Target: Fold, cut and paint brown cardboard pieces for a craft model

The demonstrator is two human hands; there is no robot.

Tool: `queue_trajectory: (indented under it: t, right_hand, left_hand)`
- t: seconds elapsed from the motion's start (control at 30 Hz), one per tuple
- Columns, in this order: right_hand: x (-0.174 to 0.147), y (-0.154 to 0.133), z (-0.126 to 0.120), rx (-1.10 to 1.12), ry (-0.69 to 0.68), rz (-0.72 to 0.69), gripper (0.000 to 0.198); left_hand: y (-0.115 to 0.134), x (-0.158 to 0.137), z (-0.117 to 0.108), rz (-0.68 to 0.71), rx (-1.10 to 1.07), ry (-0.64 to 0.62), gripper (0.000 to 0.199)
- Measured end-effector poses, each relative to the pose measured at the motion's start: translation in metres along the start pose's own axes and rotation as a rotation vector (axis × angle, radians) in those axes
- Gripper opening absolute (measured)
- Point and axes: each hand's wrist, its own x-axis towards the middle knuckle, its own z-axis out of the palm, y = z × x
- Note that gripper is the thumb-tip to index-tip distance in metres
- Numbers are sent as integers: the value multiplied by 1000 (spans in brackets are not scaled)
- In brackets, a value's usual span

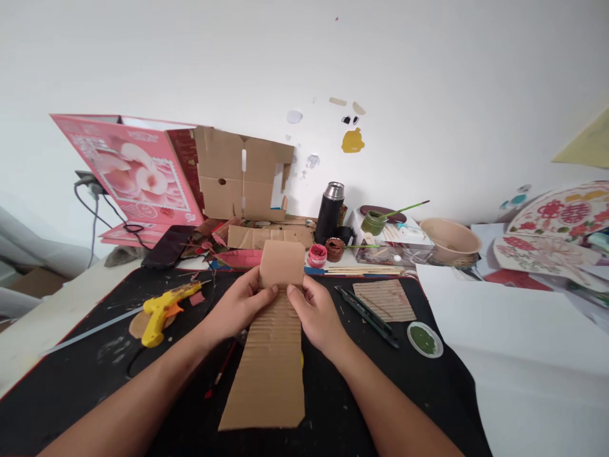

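A long strip of brown corrugated cardboard (271, 374) stretches away from me over the black mat, its far end bent up along a crease. My left hand (242, 303) grips the left edge at that crease, thumb on the near face. On the opposite edge my right hand (320, 311) does the same, its thumb close to the left one. The fingers behind the cardboard are hidden. Left of my hands lies a yellow hot glue gun (164, 311) with a glue stick in its back. Dark green pens (368, 317) rest to the right.
Beyond the mat (190, 406) stand a black thermos (329, 212), a red paint jar (317, 256), a brown paint jar (335, 249) and a green paint jar (373, 222). A lid with green paint (425, 339) lies at right. A pink box (143, 178) leans at back left near a phone (170, 246).
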Motion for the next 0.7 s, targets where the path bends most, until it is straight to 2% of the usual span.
queue_trajectory:
  t: [0.27, 0.47, 0.7]
  right_hand:
    - [-1, 4, 1, 30, -8, -22, 21]
    - [2, 10, 2, 57, 8, -23, 17]
    - [2, 7, 0, 54, 7, 67, 20]
  left_hand:
    - [-5, 1, 2, 6, -10, 33, 55]
    - [-13, 3, 6, 62, 4, 80, 50]
    - [-4, 4, 3, 3, -25, 61, 54]
